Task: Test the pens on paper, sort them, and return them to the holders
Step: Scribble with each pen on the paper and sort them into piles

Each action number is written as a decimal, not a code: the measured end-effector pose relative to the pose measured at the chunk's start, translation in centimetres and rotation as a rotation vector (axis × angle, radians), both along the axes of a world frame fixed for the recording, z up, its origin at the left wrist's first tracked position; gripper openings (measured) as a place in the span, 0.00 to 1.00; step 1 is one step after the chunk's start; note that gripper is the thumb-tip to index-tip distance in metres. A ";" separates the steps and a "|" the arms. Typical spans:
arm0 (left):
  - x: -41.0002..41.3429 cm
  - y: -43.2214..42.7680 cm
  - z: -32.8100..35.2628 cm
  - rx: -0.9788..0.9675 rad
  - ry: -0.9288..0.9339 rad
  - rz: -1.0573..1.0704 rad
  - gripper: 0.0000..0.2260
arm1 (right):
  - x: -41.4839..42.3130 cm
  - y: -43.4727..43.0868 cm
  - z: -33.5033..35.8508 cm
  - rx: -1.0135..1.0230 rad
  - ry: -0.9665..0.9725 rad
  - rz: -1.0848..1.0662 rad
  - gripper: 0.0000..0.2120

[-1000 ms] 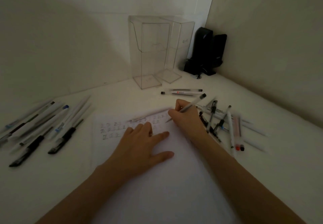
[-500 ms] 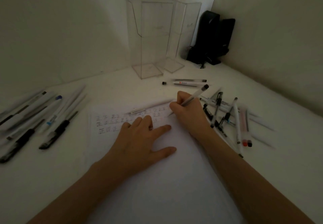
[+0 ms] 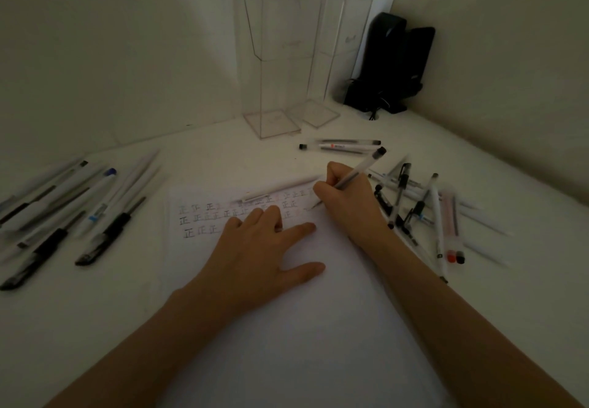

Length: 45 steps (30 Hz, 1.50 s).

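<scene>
1. At the far left of the tabletop, a left group of pens lies roughly side by side, some black-gripped, some white, one with a blue cap.
2. A sheet of paper lies in the middle, with rows of small test marks along its top.
3. The left hand lies flat on the paper, fingers straight and spread, partly covering the marks.
4. A white pen rests across the paper's top edge.
5. Two clear holders stand upright by the back wall, with nothing visible inside.
6. The right hand pinches a clear pen, its tip on the paper and its black end tilted up to the right.
7. A few clear pens lie just in front of the holders.
8. A loose right heap of pens lies crisscrossed beside the right wrist.
9. A black object stands in the corner.
</scene>
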State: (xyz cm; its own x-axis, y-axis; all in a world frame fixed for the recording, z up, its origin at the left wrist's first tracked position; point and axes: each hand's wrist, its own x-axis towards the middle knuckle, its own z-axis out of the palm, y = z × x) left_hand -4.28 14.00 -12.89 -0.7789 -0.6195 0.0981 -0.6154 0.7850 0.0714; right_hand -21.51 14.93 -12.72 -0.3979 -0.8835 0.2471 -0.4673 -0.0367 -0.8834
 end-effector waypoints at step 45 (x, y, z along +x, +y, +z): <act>0.8 -1.7 0.4 0.542 0.840 0.180 0.05 | 1.4 1.6 0.9 -0.250 -0.536 0.181 0.15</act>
State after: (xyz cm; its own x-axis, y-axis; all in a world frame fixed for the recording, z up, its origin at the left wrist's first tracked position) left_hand -3.44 12.25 -12.47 -0.4778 -0.8446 0.2417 -0.3088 0.4190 0.8539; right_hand -20.09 16.50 -11.87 -0.3734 -0.8896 0.2630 0.0720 -0.3105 -0.9479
